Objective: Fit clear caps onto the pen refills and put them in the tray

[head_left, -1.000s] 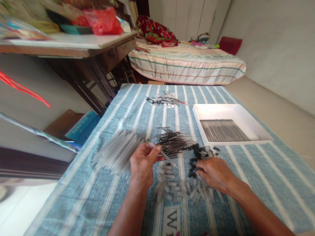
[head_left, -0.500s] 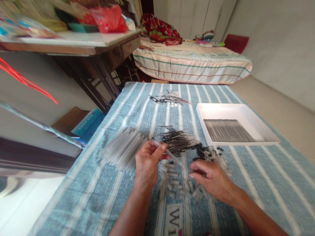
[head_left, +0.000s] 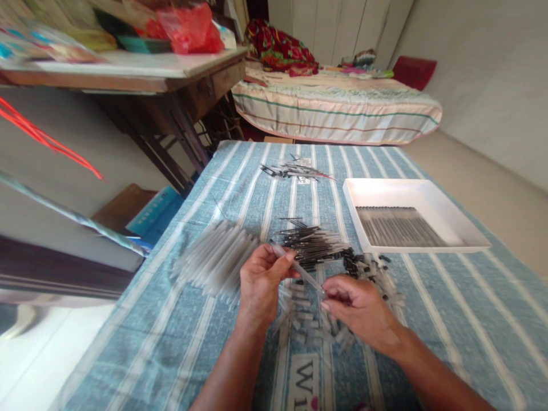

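Observation:
My left hand pinches a clear pen barrel that slants down to the right. My right hand is closed at the barrel's lower end, its fingertips pinched on a small part I cannot make out. Under both hands lie several clear caps. A heap of clear barrels lies left of my left hand. Behind the hands sit a bundle of dark refills and a scatter of small black plugs.
A white tray holding a row of finished pens stands at the right on the blue striped cloth. More dark parts lie at the far edge. A wooden table stands to the left, a bed behind.
My right hand has left the black plugs and moved left to the lower end of the barrel held in my left hand. The left hand has stayed nearly still.

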A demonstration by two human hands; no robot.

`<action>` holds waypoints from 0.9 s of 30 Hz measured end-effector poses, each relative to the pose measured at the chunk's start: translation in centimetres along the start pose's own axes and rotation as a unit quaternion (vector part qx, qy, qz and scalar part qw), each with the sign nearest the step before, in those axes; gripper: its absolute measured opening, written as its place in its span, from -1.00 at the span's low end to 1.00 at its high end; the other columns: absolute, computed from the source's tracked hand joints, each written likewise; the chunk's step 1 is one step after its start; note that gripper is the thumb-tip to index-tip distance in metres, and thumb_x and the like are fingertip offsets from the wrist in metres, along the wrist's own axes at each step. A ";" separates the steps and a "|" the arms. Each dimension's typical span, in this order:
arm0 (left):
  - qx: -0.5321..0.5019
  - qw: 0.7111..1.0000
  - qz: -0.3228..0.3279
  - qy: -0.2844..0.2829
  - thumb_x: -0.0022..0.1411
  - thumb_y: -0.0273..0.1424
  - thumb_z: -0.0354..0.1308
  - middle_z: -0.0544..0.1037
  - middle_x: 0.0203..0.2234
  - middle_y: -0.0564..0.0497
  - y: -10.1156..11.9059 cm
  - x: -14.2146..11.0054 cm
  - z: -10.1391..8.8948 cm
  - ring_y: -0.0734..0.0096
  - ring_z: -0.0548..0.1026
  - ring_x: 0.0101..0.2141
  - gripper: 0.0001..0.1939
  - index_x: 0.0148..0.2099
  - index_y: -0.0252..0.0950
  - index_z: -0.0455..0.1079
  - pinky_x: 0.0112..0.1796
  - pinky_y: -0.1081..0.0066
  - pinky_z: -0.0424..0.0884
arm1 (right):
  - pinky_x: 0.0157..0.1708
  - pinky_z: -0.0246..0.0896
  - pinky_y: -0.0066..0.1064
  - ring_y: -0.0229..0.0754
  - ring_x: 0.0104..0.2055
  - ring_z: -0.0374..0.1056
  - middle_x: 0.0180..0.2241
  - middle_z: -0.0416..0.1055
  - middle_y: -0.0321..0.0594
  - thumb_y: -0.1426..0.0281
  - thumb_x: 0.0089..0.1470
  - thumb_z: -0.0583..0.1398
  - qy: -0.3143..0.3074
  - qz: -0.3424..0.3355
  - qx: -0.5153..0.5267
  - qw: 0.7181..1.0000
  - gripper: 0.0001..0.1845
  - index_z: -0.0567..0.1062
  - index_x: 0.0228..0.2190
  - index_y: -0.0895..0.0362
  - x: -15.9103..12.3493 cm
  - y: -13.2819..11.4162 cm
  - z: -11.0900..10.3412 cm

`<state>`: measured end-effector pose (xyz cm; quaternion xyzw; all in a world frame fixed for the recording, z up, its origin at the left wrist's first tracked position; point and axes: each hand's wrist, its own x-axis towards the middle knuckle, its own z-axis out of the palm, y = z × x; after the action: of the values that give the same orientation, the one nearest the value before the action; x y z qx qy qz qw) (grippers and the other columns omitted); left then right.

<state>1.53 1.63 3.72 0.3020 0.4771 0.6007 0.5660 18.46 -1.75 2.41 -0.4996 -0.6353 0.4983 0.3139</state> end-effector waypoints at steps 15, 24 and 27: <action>0.016 1.000 -0.021 -0.013 -0.14 -0.44 0.31 0.45 -0.57 0.09 0.0 -0.2 0.4 0.50 0.42 -0.57 -0.80 -0.47 -0.34 0.32 -0.57 0.50 0.41 | -0.56 0.13 -0.57 -0.38 -0.56 0.22 -0.59 0.26 -0.41 0.47 -0.08 0.15 0.029 -0.034 -0.034 0.998 -0.97 0.37 -0.47 0.13 0.3 0.0 0.0; 0.023 0.998 -0.053 -0.031 -0.09 -0.40 0.27 0.47 -0.64 0.08 0.1 0.1 -0.3 0.54 0.38 -0.64 -0.86 -0.49 -0.35 0.38 -0.61 0.53 0.32 | -0.50 0.18 -0.54 -0.34 -0.52 0.23 -0.54 0.32 -0.35 0.48 -0.10 0.16 0.059 -0.069 -0.034 0.995 -0.89 0.44 -0.41 0.14 0.3 0.6 0.1; 0.016 0.997 -0.062 -0.040 -0.09 -0.42 0.27 0.45 -0.68 0.09 0.2 0.1 -0.3 0.53 0.37 -0.68 -0.86 -0.50 -0.35 0.36 -0.65 0.53 0.31 | -0.49 0.16 -0.52 -0.32 -0.51 0.24 -0.54 0.30 -0.33 0.47 -0.05 0.15 0.077 -0.099 -0.074 0.989 -0.93 0.45 -0.44 0.15 0.3 0.6 0.0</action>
<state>1.17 1.65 3.73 0.3047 0.4813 0.5439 0.6162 18.63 -1.49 1.80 -0.4927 -0.6906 0.3764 0.3723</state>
